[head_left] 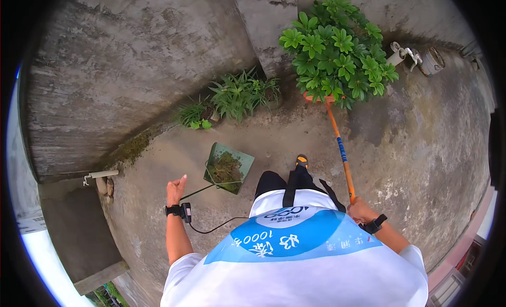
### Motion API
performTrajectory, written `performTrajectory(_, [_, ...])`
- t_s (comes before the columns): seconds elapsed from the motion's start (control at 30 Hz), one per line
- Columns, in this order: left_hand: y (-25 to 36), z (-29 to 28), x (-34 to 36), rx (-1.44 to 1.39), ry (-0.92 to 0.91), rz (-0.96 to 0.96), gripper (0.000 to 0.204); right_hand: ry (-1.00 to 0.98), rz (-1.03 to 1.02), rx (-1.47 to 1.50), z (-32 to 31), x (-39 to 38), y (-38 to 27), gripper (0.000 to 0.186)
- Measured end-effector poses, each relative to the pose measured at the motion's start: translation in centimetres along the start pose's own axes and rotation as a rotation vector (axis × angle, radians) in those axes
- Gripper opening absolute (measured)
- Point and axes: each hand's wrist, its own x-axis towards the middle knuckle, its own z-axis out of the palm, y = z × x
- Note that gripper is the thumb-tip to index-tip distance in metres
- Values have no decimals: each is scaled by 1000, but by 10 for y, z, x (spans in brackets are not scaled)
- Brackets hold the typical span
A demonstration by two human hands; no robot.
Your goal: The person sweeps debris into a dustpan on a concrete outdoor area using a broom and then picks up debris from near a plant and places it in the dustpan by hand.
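My right hand [360, 209] is wrapped round the top of a long orange broom handle [336, 128] with a blue band partway along. The orange broom head [319, 98] reaches the ground at the foot of a leafy green shrub [342, 54], whose leaves hide part of it. My left hand [176, 190] is closed, thumb stretched out, at the upper end of a thin dark handle. That handle leads to a green dustpan [244, 163] on the concrete, which holds a heap of brownish-green debris [225, 169]. The exact grip is partly hidden behind my left hand.
Low spiky plants [240, 93] grow along the base of a stained concrete wall [142, 43]. White pipes with a tap [405, 55] and a round bucket-like container [432, 61] stand at the far right. Another pipe with a tap [103, 174] juts out at left.
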Motion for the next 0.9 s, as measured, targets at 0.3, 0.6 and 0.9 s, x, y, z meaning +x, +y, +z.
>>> performTrajectory(0.3, [-19,-19,72,-204,-8,-76,50,-34,-46,548,73,-60,-39,6])
performTrajectory(0.6, [-25,6,127,-190,-235,70,49,151,-44,-82,173,22,-62,11])
performTrajectory(0.9, [-19,5,136,-80,-281,173,48,320,-103,14,205,-87,30,14])
